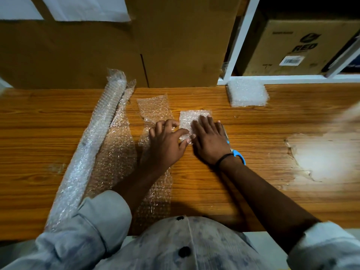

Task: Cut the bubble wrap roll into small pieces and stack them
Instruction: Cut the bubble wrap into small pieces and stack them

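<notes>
**Pressing down a cut bubble wrap piece**

Right hand (211, 141) is lying flat on a small cut bubble wrap piece (191, 120), fingers straight and slightly spread. Left hand (166, 146) is sitting on the unrolled strip (153, 112), fingers bent, thumb reaching the piece's near corner. Can't tell if it's pinching. Blue-handled scissors (239, 155) are poking out from under the right wrist. The roll (93, 141) is lying off to the left, and the stack of pieces (247, 92) is sitting at the far edge of the wooden table (253, 182).

Open table (263, 121) right of the scissors (238, 154); cardboard box (116, 55) blocks the back, roll (93, 137) the left.
</notes>
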`<action>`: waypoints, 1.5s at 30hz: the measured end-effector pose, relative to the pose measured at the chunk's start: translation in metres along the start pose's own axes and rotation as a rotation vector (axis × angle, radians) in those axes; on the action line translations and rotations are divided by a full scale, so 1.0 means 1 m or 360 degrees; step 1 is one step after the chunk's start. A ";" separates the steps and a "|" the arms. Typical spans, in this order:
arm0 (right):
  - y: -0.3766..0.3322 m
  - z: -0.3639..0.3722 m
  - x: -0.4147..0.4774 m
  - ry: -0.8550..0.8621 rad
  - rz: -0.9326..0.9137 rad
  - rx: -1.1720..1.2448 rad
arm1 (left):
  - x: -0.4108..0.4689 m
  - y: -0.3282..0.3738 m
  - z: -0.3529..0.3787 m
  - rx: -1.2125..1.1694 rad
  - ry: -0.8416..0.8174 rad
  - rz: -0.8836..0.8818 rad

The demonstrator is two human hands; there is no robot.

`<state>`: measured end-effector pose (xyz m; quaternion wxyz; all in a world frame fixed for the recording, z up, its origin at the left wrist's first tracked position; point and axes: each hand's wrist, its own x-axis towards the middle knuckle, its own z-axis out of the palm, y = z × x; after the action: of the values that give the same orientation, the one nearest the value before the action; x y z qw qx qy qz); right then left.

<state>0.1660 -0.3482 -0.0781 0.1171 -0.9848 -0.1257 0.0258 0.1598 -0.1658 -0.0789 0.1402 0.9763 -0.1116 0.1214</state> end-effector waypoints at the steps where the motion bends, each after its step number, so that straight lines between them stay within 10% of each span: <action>1: 0.001 -0.003 0.004 0.0030 0.0034 0.0022 | -0.001 0.000 0.000 0.0003 -0.0053 -0.0024; 13: 0.015 -0.041 0.073 -0.0036 0.0276 -0.0060 | -0.001 -0.002 0.001 -0.0046 -0.0102 -0.0060; 25: 0.045 -0.076 0.054 0.0516 0.0868 0.1956 | 0.038 0.024 -0.012 -0.1117 0.0020 -0.0460; 30: 0.072 -0.087 0.044 0.0510 0.0948 0.2242 | 0.081 0.054 -0.007 -0.1783 -0.0218 -0.0871; 45: 0.183 -0.118 0.049 0.1000 0.0738 0.1140 | 0.177 0.156 0.019 -0.1299 0.0177 -0.0489</action>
<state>0.2675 -0.5344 -0.0084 0.4694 -0.8454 0.1531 -0.2039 0.2922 -0.3499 -0.0107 0.5366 0.8382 0.0038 0.0976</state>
